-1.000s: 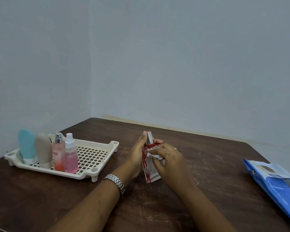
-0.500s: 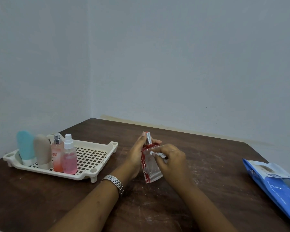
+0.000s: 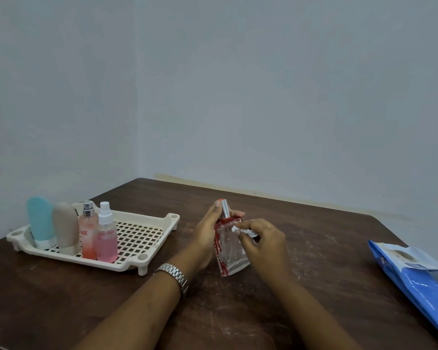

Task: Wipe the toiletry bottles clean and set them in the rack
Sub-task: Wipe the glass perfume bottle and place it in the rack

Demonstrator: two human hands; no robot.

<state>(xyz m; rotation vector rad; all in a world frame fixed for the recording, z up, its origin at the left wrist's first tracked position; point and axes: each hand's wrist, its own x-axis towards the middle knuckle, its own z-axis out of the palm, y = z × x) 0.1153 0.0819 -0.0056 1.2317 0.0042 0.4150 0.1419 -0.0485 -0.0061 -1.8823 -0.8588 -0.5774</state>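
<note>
A clear glass perfume bottle (image 3: 232, 251) with red edges and a silver cap stands tilted on the table's middle. My left hand (image 3: 206, 236) grips it from behind, thumb near the cap. My right hand (image 3: 262, 245) pinches a small white wipe (image 3: 239, 230) against the bottle's upper front face. A cream slotted rack (image 3: 147, 238) sits at the left. In its left end stand a teal tube (image 3: 39, 222), a beige tube (image 3: 65, 227), a peach spray bottle (image 3: 87, 231) and a pink spray bottle (image 3: 106, 236).
A blue wipes packet (image 3: 420, 279) lies at the table's right edge, flap open. The dark wooden table (image 3: 314, 248) meets grey walls at the back and left. The rack's right half holds nothing.
My right hand has slid the wipe slightly right and up across the bottle's front. The left hand and bottle have stayed almost where they were.
</note>
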